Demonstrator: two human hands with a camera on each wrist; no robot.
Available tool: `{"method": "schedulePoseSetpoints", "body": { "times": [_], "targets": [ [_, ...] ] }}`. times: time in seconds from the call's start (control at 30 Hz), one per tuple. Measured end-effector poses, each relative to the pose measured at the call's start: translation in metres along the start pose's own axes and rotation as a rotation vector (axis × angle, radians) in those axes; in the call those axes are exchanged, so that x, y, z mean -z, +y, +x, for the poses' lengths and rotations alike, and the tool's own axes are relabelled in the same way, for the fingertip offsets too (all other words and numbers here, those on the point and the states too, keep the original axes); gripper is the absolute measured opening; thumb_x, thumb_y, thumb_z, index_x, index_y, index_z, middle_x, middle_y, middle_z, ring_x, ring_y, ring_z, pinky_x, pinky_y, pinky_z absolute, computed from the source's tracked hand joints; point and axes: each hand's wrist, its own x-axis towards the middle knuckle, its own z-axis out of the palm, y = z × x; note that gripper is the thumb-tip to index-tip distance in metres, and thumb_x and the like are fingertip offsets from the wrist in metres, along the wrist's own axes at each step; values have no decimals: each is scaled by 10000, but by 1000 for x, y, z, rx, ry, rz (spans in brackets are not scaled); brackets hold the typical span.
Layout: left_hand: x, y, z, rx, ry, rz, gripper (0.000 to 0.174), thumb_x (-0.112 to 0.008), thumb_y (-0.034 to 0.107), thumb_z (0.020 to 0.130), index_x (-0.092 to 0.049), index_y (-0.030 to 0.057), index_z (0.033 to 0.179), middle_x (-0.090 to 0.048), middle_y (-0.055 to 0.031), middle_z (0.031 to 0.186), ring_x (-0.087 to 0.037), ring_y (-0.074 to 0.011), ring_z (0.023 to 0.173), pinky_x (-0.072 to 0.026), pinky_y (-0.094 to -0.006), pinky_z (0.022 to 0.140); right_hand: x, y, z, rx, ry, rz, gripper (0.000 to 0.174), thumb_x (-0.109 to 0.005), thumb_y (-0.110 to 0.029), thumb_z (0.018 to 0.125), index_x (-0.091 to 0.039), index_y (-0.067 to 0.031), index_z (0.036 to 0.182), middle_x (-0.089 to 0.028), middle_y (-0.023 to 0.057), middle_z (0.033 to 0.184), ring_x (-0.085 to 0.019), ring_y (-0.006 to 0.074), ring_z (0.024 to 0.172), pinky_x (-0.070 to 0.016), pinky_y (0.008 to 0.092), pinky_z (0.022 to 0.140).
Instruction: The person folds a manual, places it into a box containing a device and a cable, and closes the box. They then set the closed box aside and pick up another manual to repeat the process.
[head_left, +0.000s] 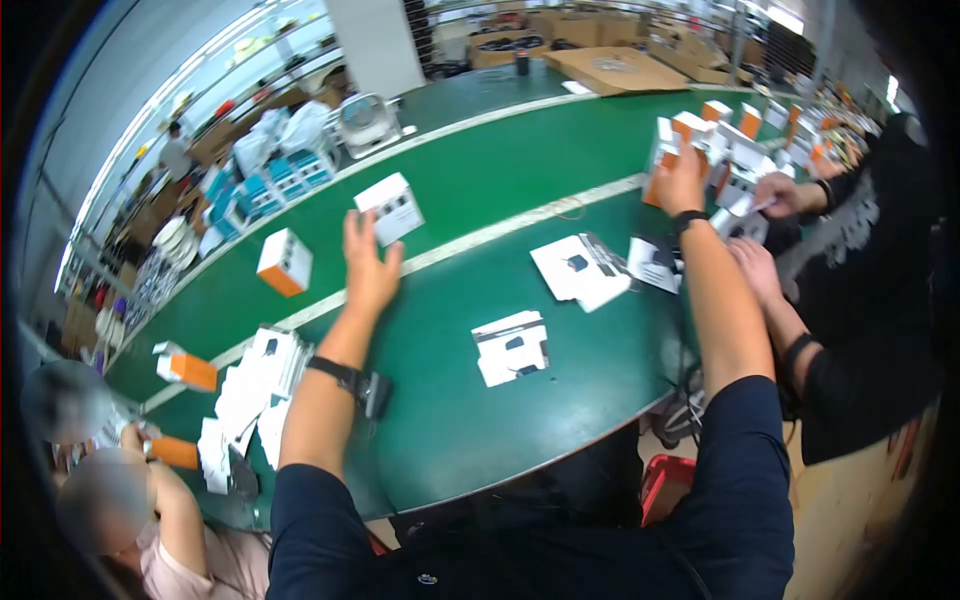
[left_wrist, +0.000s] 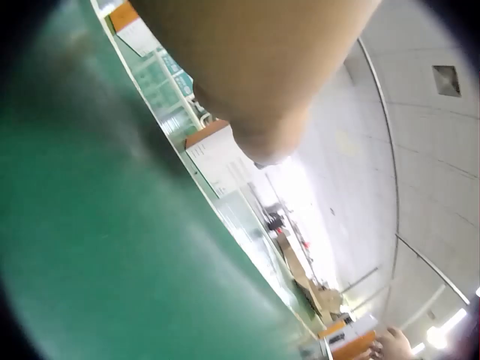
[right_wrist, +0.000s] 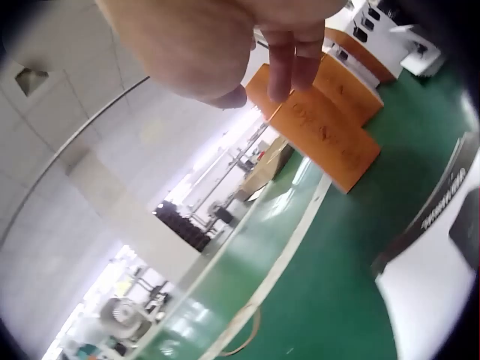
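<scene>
My left hand (head_left: 372,275) reaches over the table with fingers spread. Right by its fingertips stands a white box (head_left: 398,212) with dark product pictures; its orange side shows in the left wrist view, where my hand overlaps part of the box (left_wrist: 217,161). On the right, my right hand (head_left: 683,180) grips a white and orange box (head_left: 661,150) near its top. In the right wrist view, my fingers (right_wrist: 280,71) lie against the orange face of that box (right_wrist: 322,139), with the thumb at its edge. More boxes stand close behind it.
Printed white sheets (head_left: 512,347) and another pile (head_left: 580,270) lie on the green table (head_left: 440,420). More sheets (head_left: 255,380) are heaped at left, near a white-orange box (head_left: 285,262). A person in black (head_left: 860,250) works at right; others sit at left.
</scene>
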Motion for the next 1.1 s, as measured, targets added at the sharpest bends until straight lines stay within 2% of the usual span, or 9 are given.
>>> {"method": "schedulePoseSetpoints", "body": {
  "times": [0.07, 0.13, 0.23, 0.43, 0.57, 0.77, 0.8, 0.9, 1.1],
  "targets": [
    [32, 40, -36, -66, -117, -86, 764, -745, 164, 925, -405, 112, 1607, -266, -294, 1667, -332, -488, 1521, -337, -517, 1231, 28, -15, 17, -245, -341, -31, 632, -676, -104, 897, -496, 12, 1491, -643, 291, 1364, -619, 427, 1293, -496, 481, 1093],
    [70, 73, -76, -71, -271, -142, 719, -744, 172, 930, -447, 111, 1583, -269, -274, 1672, -346, -475, 1516, -367, -517, 1211, 30, -8, 19, -261, -365, -181, 524, -691, -169, 939, -565, -68, 1437, -674, 245, 1343, -638, 418, 1264, -510, 497, 1062],
    [111, 96, -119, -55, -423, -299, 620, -733, 151, 936, -526, 83, 1516, -287, -249, 1680, -349, -421, 1539, -331, -506, 1229, 25, 2, 22, -144, -326, -190, 287, -666, -283, 985, -690, -76, 1183, -745, 214, 1141, -707, 419, 1076, -556, 509, 901],
    [141, 126, -135, -56, -324, -352, 493, -692, 77, 944, -596, 43, 1426, -534, -225, 1520, -531, -364, 1405, -461, -452, 1123, 52, -62, 8, -73, -12, 38, 259, -658, -320, 1007, -714, -93, 1119, -756, 186, 1042, -713, 424, 973, -554, 495, 818],
    [130, 160, -124, -20, -244, -564, 455, -674, 28, 947, -609, 8, 1396, -648, -183, 1378, -684, -231, 1041, -556, -320, 830, 95, -156, -22, 1, 32, 408, 245, -737, -289, 979, -733, -54, 1050, -751, 94, 909, -716, 230, 741, -548, 356, 685],
    [111, 201, -105, 106, -177, -375, 913, -879, 174, 817, -416, 11, 1587, -603, -201, 1416, -678, -265, 900, -571, -355, 821, 150, -300, -123, 107, -155, 720, 105, -757, -134, 948, -714, -46, 986, -718, 59, 898, -643, 149, 631, -512, 284, 593],
    [104, 194, -108, 19, -110, -287, 1017, -900, 206, 786, -349, 14, 1620, -585, -209, 1432, -678, -294, 891, -575, -380, 814, 150, -313, -141, 152, -201, 765, 112, -756, -107, 976, -699, -17, 1009, -684, -7, 861, -595, 38, 639, -448, 210, 550],
    [114, 179, -124, -119, 51, 47, 1029, -917, 259, 753, -381, -2, 1592, -616, -219, 1376, -701, -354, 968, -580, -442, 808, 165, -357, -190, 228, -306, 861, 79, -746, -59, 949, -693, -24, 997, -678, 67, 901, -623, 112, 622, -494, 246, 551],
    [140, 134, -180, 402, -109, -24, 681, -907, 287, 775, -560, 26, 1300, -731, -120, 975, -695, -310, 839, -559, -430, 748, 180, -382, -234, 484, -450, 918, 142, -779, -76, 878, -723, -58, 1007, -708, 93, 1011, -720, 260, 792, -584, 344, 671]
  ]
}}
